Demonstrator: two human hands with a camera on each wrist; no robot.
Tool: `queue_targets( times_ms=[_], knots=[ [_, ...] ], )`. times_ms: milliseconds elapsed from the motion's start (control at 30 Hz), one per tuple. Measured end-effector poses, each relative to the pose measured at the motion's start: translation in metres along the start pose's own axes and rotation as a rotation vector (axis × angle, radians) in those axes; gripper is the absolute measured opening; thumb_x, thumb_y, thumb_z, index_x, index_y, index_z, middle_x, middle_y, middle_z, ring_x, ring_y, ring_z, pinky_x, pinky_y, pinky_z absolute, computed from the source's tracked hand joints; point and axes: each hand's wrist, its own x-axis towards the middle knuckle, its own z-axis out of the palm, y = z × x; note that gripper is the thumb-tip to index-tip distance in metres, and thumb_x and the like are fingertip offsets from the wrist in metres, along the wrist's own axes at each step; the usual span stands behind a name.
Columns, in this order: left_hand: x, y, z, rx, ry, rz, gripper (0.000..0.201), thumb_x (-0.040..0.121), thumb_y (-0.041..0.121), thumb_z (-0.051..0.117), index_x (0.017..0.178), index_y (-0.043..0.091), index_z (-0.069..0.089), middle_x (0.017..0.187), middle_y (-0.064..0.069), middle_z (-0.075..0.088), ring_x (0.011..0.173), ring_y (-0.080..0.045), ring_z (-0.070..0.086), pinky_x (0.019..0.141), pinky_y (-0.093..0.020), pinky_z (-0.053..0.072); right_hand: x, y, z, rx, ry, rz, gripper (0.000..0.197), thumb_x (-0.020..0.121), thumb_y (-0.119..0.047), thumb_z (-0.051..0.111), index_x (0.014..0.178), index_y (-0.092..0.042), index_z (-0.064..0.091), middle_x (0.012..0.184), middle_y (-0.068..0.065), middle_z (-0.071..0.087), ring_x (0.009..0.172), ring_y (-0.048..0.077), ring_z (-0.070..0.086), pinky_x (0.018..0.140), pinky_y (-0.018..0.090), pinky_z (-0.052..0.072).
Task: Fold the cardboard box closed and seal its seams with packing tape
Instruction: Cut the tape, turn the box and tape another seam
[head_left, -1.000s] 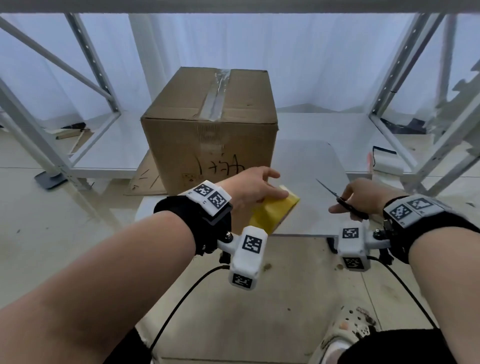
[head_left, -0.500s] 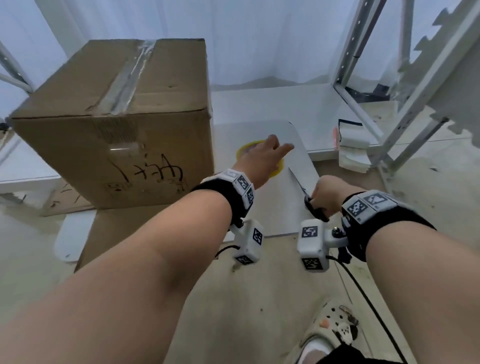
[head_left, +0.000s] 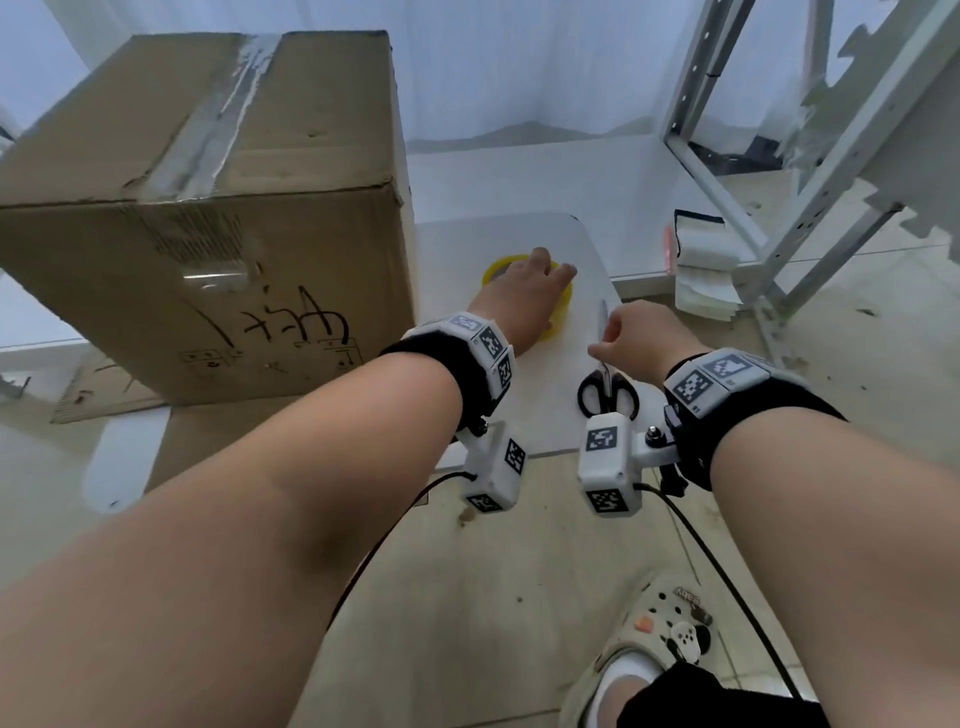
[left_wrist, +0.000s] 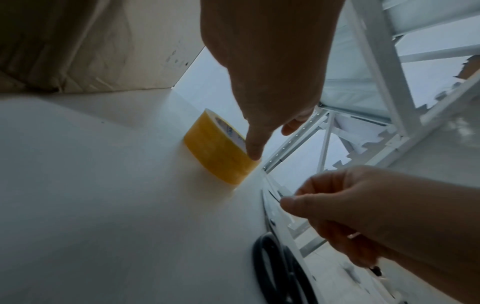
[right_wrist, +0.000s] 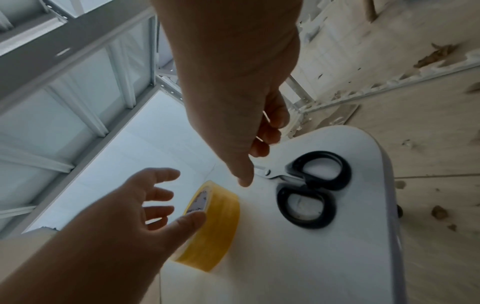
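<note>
Nearest on the white table (head_left: 545, 415), black-handled scissors (head_left: 607, 395) are lying, blades partly hidden under the loosely curled, empty right hand (head_left: 641, 338). Beyond, the left hand (head_left: 524, 301) is spreading relaxed fingers over the yellow tape roll (right_wrist: 215, 228), covering it. Farther left, the taped cardboard box (head_left: 218, 208) is standing shut.

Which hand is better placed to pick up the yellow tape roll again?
The left hand: it hovers open right over the tape roll, thumb touching it. The right hand is over the scissors, beside the roll.
</note>
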Motion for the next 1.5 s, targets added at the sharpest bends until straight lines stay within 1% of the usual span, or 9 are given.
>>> queue_targets(
  times_ms=[433,600,767,867,1000,1133,1267,1367,1500],
  knots=[
    [-0.116,-0.017,-0.115,0.182,0.301,0.066,0.044,0.094,0.0,0.044,0.135,0.015,0.044,0.131,-0.009,0.043,0.117,-0.026,0.045,0.088,-0.039,0.046,-0.075,-0.088,-0.041,0.232,0.215,-0.151,0.028,0.088,-0.022,0.059,0.114,-0.01,0.056,0.105,0.01,0.06,0.092,0.025,0.057,0.085,0.041,0.051],
    [-0.182,-0.068,-0.144,0.267,0.452,-0.097,0.031,0.097,0.018,0.046,0.127,0.014,0.049,0.132,-0.009,0.046,0.12,-0.028,0.046,0.098,-0.039,0.041,-0.096,-0.155,-0.044,0.352,0.365,-0.334,0.048,0.084,-0.013,0.055,0.13,-0.016,0.044,0.131,0.013,0.043,0.122,0.03,0.042,0.101,0.039,0.035],
    [-0.233,-0.144,-0.133,0.22,0.423,-0.608,0.048,0.098,0.044,0.038,0.142,0.028,0.031,0.157,-0.012,0.006,0.144,-0.034,0.003,0.114,-0.052,0.002,-0.096,-0.215,-0.036,0.312,0.281,-0.448,0.06,0.094,-0.037,0.052,0.147,-0.034,0.026,0.159,0.016,-0.001,0.145,0.038,0.005,0.115,0.048,0.018],
    [-0.248,-0.17,-0.126,-0.117,0.435,-0.718,0.056,0.095,0.053,0.038,0.146,0.036,0.021,0.158,-0.014,-0.004,0.144,-0.037,0.007,0.115,-0.052,0.013,-0.083,-0.231,-0.027,0.292,0.25,-0.394,0.062,0.093,-0.053,0.046,0.148,-0.038,0.024,0.159,0.016,-0.003,0.145,0.04,0.0,0.116,0.052,0.013],
    [-0.244,-0.176,-0.126,-0.462,0.603,-0.692,0.049,0.092,0.056,0.043,0.134,0.031,0.039,0.134,-0.014,0.035,0.113,-0.029,0.049,0.098,-0.036,0.04,-0.066,-0.237,-0.018,0.253,0.433,-0.373,0.05,0.093,-0.058,0.037,0.133,-0.031,0.051,0.144,0.01,0.033,0.133,0.037,0.028,0.104,0.043,0.03],
    [-0.24,-0.172,-0.128,-0.291,0.774,-0.765,0.041,0.091,0.058,0.041,0.11,0.023,0.047,0.104,-0.002,0.037,0.087,-0.02,0.048,0.084,-0.034,0.044,-0.06,-0.236,-0.02,0.244,0.57,-0.315,0.045,0.095,-0.054,0.036,0.116,-0.025,0.062,0.126,0.007,0.045,0.116,0.037,0.04,0.098,0.042,0.033],
    [-0.233,-0.177,-0.126,-0.055,0.742,-0.719,0.034,0.095,0.048,0.038,0.109,0.018,0.046,0.118,-0.008,0.041,0.11,-0.027,0.044,0.098,-0.042,0.032,-0.057,-0.251,-0.022,0.047,0.619,-0.409,0.048,0.099,-0.051,0.027,0.119,-0.02,0.058,0.133,0.007,0.048,0.131,0.032,0.036,0.114,0.05,0.006],
    [-0.22,-0.173,-0.122,0.029,0.681,-0.527,0.037,0.099,0.032,0.027,0.127,0.023,0.048,0.143,-0.001,0.04,0.138,-0.023,0.026,0.114,-0.042,0.012,-0.059,-0.277,-0.027,-0.078,0.579,-0.68,0.057,0.1,-0.054,0.017,0.146,-0.026,0.034,0.156,0.003,0.027,0.147,0.026,0.012,0.114,0.049,-0.011],
    [-0.215,-0.174,-0.117,0.066,0.694,-0.462,0.041,0.097,0.029,0.028,0.126,0.022,0.056,0.134,0.003,0.055,0.13,-0.017,0.041,0.11,-0.034,0.015,-0.049,-0.287,-0.023,-0.199,0.412,-0.775,0.061,0.098,-0.056,0.008,0.15,-0.03,0.025,0.158,-0.002,0.023,0.148,0.021,0.011,0.117,0.053,-0.005]
  ],
)
